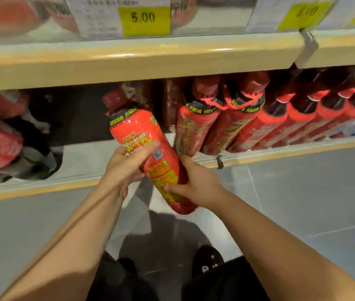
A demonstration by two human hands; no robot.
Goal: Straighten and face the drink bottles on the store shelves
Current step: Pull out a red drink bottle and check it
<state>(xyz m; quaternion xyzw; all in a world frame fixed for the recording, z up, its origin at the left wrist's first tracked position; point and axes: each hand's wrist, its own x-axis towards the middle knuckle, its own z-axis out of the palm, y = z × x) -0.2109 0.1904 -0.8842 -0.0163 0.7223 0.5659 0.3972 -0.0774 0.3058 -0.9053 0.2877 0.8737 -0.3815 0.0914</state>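
the red bottle [150, 155] is tilted in front of the lower shelf [280, 155], left of the bottle row [259, 118]. your left hand [126, 166] grips its middle, your right hand [196, 183] its bottom.

Both hands, left [124, 168] and right [196, 183], grip tilted red bottle [148, 144] before shelf [280, 154]
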